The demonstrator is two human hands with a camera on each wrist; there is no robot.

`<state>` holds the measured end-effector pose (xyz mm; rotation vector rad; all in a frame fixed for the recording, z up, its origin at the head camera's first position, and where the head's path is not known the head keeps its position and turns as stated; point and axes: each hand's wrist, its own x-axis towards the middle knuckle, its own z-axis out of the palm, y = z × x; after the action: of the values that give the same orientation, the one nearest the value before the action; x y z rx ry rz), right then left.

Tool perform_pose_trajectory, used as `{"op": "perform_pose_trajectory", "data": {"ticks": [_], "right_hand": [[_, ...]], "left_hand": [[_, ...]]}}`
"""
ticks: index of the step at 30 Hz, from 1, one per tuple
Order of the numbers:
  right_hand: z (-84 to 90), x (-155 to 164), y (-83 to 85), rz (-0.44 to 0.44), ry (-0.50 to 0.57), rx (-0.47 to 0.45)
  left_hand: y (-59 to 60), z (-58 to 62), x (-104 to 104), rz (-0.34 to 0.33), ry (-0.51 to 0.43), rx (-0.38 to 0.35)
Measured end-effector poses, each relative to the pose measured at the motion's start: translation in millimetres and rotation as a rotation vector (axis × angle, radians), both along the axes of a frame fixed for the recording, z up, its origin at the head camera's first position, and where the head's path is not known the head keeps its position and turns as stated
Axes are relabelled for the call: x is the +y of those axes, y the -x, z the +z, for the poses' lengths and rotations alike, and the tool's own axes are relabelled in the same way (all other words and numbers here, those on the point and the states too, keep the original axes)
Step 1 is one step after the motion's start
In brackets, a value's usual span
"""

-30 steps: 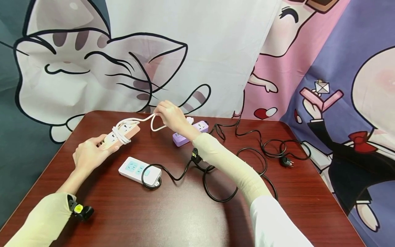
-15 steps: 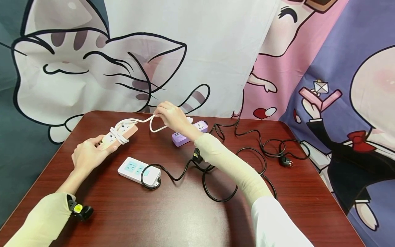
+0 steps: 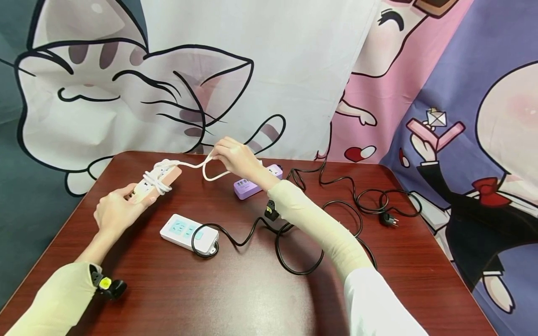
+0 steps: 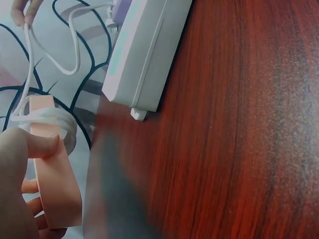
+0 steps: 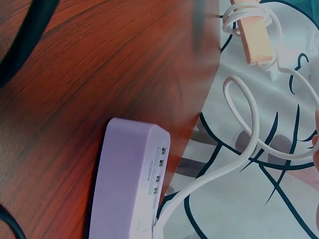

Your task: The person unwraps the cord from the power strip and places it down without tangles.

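Observation:
My left hand (image 3: 119, 209) grips one end of a peach-and-white power strip (image 3: 170, 177), raised off the table. Several turns of its white cord (image 3: 156, 181) are wound round the strip's middle. In the left wrist view, the thumb presses on the strip's peach side (image 4: 59, 181), with fingers behind. Further right, my right hand (image 3: 235, 158) pinches the same cord, and a loose loop hangs below the fingers. From there the cord runs to a purple power strip (image 5: 122, 179) on the table, meeting its side in the right wrist view. The right fingertips are mostly out of that view.
A white power strip (image 3: 173, 232) with pale blue socket panels lies on the brown table (image 3: 218, 294). Black cable (image 3: 290, 268) coils across the middle and right, ending in a black plug (image 3: 386, 219). A printed cloth (image 3: 302, 70) hangs behind the table's far edge.
My left hand has drawn the peach-and-white power strip slightly left, away from the right hand. The cord between them is stretched a little flatter. My right hand stays nearly in place.

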<state>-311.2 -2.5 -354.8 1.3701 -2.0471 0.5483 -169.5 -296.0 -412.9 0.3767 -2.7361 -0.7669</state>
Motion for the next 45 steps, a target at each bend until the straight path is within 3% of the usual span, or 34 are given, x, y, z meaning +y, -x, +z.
{"op": "perform_pose_trajectory", "data": {"ticks": [9, 19, 29, 36, 45], "right_hand": [[-1.9, 2.6, 2.5, 0.007, -0.005, 0.024], [-9.7, 11.8, 10.6, -0.083, -0.044, -0.043], [-16.2, 14.5, 16.6, -0.189, -0.095, -0.071], [-23.4, 8.2, 20.1, -0.261, -0.207, -0.119], [-30.5, 5.2, 20.5, -0.289, -0.324, -0.214]], "left_hand": [[0.0, 0.3, -0.4, 0.086, -0.065, 0.064], [-2.0, -2.7, 2.2, 0.164, -0.142, 0.241], [-2.3, 2.1, 7.1, 0.136, -0.143, 0.276], [-1.2, 5.3, 9.7, 0.124, -0.149, 0.266], [-1.8, 8.2, 17.4, 0.092, -0.136, 0.260]]}}
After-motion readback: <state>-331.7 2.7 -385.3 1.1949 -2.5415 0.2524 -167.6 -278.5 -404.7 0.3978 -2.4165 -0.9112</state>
